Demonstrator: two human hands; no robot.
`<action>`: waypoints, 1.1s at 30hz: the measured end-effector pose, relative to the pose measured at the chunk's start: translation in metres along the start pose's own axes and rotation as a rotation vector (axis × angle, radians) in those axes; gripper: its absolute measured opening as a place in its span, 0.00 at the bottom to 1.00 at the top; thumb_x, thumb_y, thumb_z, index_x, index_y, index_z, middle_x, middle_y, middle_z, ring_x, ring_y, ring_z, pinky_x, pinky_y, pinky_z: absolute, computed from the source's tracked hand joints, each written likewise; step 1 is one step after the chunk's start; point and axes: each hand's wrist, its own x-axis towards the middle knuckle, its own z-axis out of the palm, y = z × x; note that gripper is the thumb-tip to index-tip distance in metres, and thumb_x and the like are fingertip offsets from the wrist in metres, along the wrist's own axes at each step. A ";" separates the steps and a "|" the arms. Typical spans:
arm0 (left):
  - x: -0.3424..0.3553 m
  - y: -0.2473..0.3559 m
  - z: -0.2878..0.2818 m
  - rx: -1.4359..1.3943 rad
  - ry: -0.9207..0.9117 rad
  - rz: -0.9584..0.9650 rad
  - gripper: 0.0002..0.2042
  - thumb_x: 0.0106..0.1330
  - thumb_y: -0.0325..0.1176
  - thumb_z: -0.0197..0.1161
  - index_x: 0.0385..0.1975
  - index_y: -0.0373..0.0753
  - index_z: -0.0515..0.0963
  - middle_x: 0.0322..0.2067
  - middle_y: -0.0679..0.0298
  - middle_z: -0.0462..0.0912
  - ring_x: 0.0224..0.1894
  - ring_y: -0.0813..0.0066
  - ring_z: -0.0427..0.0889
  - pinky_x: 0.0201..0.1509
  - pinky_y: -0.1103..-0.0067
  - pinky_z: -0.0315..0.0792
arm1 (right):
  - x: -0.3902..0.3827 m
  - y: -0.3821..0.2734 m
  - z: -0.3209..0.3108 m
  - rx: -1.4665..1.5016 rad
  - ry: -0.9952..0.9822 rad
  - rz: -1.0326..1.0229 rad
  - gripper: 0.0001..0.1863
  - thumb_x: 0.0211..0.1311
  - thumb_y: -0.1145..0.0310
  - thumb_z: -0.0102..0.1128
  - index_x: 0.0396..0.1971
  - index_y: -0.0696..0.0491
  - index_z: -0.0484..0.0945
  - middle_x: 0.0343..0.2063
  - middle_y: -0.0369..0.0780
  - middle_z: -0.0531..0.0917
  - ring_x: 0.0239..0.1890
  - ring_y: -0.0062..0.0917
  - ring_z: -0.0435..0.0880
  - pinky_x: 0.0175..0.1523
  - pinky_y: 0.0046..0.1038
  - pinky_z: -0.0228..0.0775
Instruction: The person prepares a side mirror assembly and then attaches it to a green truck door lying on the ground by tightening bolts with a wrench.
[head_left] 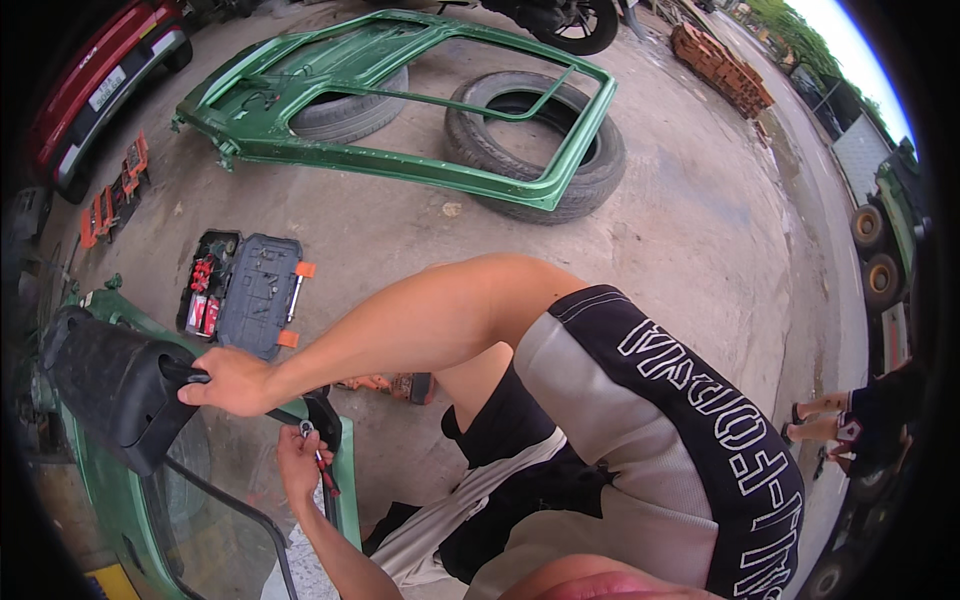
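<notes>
Mirror work on the green door (345, 480). The left hand (228, 382) grips the black mirror housing (110, 385); the right hand (300, 458) holds a red-handled screwdriver (322, 465) just below it. Next likely calls for steady turning.

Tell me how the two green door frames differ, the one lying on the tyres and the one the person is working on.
The green frame on the tyres lies flat, propped on two tyres, untouched; the near green door is under both hands. The far frame is bare and open, with no glass visible; the near door carries a glass pane and a black mirror housing, gripped by the left hand. The right hand holds a red-handled tool against it. Both are painted the same green.
</notes>
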 end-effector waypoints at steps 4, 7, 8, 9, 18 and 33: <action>0.001 -0.015 0.029 -0.456 0.200 -0.060 0.09 0.74 0.31 0.59 0.42 0.34 0.67 0.29 0.56 0.80 0.25 0.69 0.83 0.28 0.76 0.80 | -0.001 -0.011 -0.011 0.058 -0.066 0.119 0.26 0.63 0.47 0.62 0.37 0.60 0.84 0.26 0.49 0.84 0.36 0.40 0.87 0.48 0.41 0.74; 0.002 -0.037 0.036 -0.742 0.308 -0.103 0.10 0.75 0.34 0.60 0.42 0.35 0.68 0.32 0.55 0.81 0.28 0.67 0.85 0.33 0.73 0.84 | 0.002 -0.014 0.000 0.005 -0.090 0.176 0.26 0.63 0.47 0.62 0.37 0.60 0.84 0.24 0.47 0.84 0.34 0.38 0.87 0.45 0.41 0.74; 0.001 -0.039 0.042 -0.801 0.351 -0.118 0.10 0.75 0.34 0.60 0.42 0.36 0.68 0.32 0.55 0.82 0.29 0.66 0.85 0.34 0.71 0.85 | 0.000 -0.012 0.004 0.014 -0.126 0.159 0.26 0.63 0.47 0.62 0.37 0.60 0.84 0.24 0.47 0.84 0.34 0.38 0.87 0.45 0.41 0.74; 0.002 -0.036 0.050 -0.860 0.395 -0.118 0.11 0.75 0.34 0.60 0.42 0.36 0.67 0.33 0.55 0.82 0.30 0.66 0.85 0.36 0.70 0.85 | 0.001 -0.011 0.006 0.007 -0.063 0.145 0.26 0.63 0.47 0.62 0.36 0.60 0.84 0.23 0.46 0.83 0.32 0.38 0.86 0.44 0.40 0.73; 0.013 -0.012 0.107 -1.318 0.659 0.018 0.11 0.77 0.36 0.56 0.41 0.38 0.63 0.35 0.52 0.81 0.34 0.62 0.84 0.41 0.66 0.83 | -0.002 -0.021 0.001 -0.018 -0.037 0.196 0.26 0.65 0.45 0.61 0.36 0.59 0.82 0.17 0.39 0.77 0.24 0.29 0.79 0.36 0.37 0.69; 0.036 -0.001 -0.060 -0.221 -0.428 -0.197 0.10 0.71 0.35 0.65 0.36 0.35 0.78 0.24 0.65 0.80 0.20 0.80 0.75 0.24 0.82 0.67 | -0.002 -0.021 0.003 -0.018 -0.049 0.151 0.25 0.66 0.48 0.62 0.34 0.61 0.81 0.19 0.40 0.78 0.25 0.25 0.76 0.36 0.35 0.69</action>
